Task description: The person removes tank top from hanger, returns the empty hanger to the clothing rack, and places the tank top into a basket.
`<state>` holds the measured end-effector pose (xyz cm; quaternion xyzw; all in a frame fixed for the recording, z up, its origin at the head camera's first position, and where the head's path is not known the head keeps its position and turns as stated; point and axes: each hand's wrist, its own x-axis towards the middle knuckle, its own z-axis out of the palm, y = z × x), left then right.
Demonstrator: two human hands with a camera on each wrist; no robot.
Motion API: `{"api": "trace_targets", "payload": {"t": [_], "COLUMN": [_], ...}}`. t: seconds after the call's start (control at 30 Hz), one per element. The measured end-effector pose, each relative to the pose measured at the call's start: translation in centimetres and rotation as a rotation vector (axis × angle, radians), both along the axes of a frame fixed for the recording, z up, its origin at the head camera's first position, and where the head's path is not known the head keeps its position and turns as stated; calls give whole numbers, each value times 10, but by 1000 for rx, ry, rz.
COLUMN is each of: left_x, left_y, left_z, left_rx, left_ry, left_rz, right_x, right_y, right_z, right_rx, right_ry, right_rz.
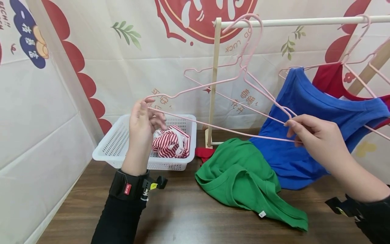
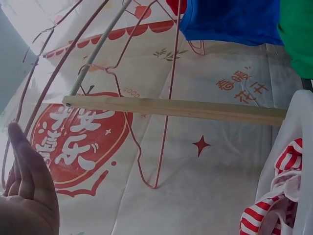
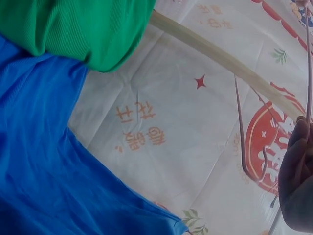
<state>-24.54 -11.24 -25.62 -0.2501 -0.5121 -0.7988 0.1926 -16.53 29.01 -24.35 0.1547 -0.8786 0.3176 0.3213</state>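
Observation:
A pink clothes hanger (image 1: 195,88) is held up between both hands in the head view, its hook at the rack's rail. My left hand (image 1: 142,123) pinches its left corner with thumb and index finger, the other fingers loosely bent. The right hand (image 1: 317,137) grips the opposite corner. Behind that corner, another pink hanger (image 1: 199,70) hangs from the rail. Below lies a crumpled green top (image 1: 240,179) with a small white label, spread on the table. Close behind the right hand hangs a blue tank top (image 1: 304,101).
A wooden post (image 1: 214,81) carries the white rail (image 1: 298,22) of the rack. Farther right hangs a red top (image 1: 330,79) behind the blue one. At the left, a white plastic basket (image 1: 117,142) contains a red-and-white striped garment (image 1: 170,142). Brown wood tabletop (image 1: 176,206) lies beneath.

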Motion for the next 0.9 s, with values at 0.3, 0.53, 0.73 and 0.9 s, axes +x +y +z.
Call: {"api": "trace_targets", "payload": {"t": [0.3,0.53,0.73,0.9], "left_x": [1,1,1,1], "left_y": [5,7,10,13], "left_z": [-3,-6,-12,-15], "left_rx": [-241,-356,-452,-558], "left_ry": [43,17,4,-9], "left_rz": [-1,4,-18,-17], "right_x": [9,13,9,3], "right_y": [11,25,44,63], "right_z": [-1,-1,-4,-7], "right_rx": [-1,-26,-96,-224], "right_ry": [-13,-3,8,80], "right_rz": [-123,-201,-241,-161]}}
